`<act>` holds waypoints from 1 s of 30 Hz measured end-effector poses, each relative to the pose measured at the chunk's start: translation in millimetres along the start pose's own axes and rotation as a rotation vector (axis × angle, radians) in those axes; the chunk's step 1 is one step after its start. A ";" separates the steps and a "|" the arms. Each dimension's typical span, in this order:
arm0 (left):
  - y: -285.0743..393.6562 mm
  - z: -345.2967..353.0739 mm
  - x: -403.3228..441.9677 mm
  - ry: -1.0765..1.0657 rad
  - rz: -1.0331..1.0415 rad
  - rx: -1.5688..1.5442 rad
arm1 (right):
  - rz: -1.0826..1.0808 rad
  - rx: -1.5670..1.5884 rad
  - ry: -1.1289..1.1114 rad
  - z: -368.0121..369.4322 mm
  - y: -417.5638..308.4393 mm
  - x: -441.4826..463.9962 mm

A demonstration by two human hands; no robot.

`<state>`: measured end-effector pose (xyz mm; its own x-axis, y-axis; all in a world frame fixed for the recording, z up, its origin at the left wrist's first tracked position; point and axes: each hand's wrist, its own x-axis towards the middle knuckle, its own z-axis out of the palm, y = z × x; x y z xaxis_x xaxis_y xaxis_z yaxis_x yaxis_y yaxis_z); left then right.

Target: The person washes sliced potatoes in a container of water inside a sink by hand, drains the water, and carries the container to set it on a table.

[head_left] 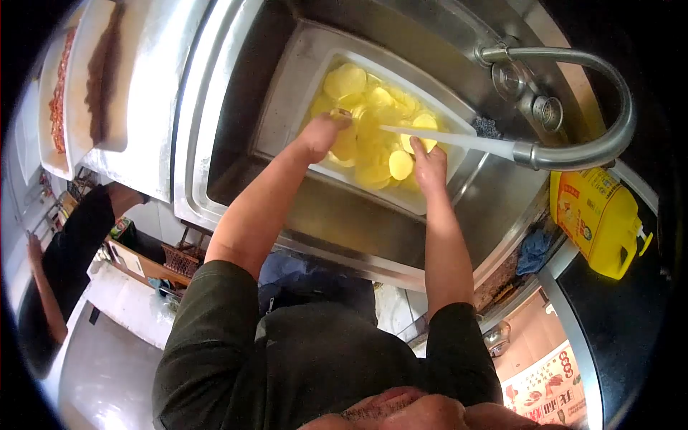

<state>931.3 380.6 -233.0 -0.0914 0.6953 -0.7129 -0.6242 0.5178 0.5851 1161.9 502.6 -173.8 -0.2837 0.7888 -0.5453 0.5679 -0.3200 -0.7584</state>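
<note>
Many thin, round yellow slices, which look like potato slices [373, 172], lie in water in a white rectangular tub [331, 174]. The tub stands inside a stainless steel sink [251, 93]. My left hand [326, 136] reaches in at the tub's left side with its fingers curled among the slices; what they hold is partly hidden. On the right side, my right hand [430, 166] grips a few slices, its thumb on top of them. Water [444, 136] runs from the curved faucet [616, 136] into the tub between my hands.
A yellow jug [595, 218] stands right of the sink, near a blue cloth [533, 252]. Metal strainers [548, 112] sit behind the faucet. At far left, a white tray [70, 107] holds reddish chopped food. Another person in dark clothes [75, 247] stands at the left.
</note>
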 end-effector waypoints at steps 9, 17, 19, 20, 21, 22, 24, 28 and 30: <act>20.5 28.0 -6.9 0.452 0.414 1.076 | 0.069 -0.464 0.046 -18.6 51.0 -14.1; -7.7 48.5 46.9 0.123 0.604 1.842 | -0.595 -1.017 -0.239 53.4 30.9 -43.9; -2.2 50.5 50.5 0.032 0.394 1.830 | -0.537 -1.027 -0.214 64.6 41.0 -27.7; -2.2 52.0 50.2 -0.012 0.367 1.753 | -0.512 -1.024 -0.205 71.4 47.3 -24.2; -1.3 53.6 49.9 -0.043 0.334 1.681 | -0.507 -0.984 -0.269 68.3 52.0 -19.9; 4.3 48.3 46.9 -0.044 0.287 1.616 | -0.524 -0.928 -0.349 63.5 57.4 -8.7; 4.5 49.1 45.5 0.039 0.253 1.579 | -0.377 -0.815 -0.268 52.6 108.5 1.4; -5.5 40.7 52.9 0.182 0.351 0.989 | -0.245 -0.453 -0.225 9.3 60.1 2.8; 9.3 48.0 32.1 0.264 0.385 0.765 | -0.158 -0.405 -0.184 -15.8 56.5 11.5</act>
<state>959.9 431.7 -231.8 -0.4219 0.8011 -0.4246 0.1659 0.5286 0.8325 1203.0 501.9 -217.3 -0.5018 0.6938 -0.5166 0.7525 0.0557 -0.6562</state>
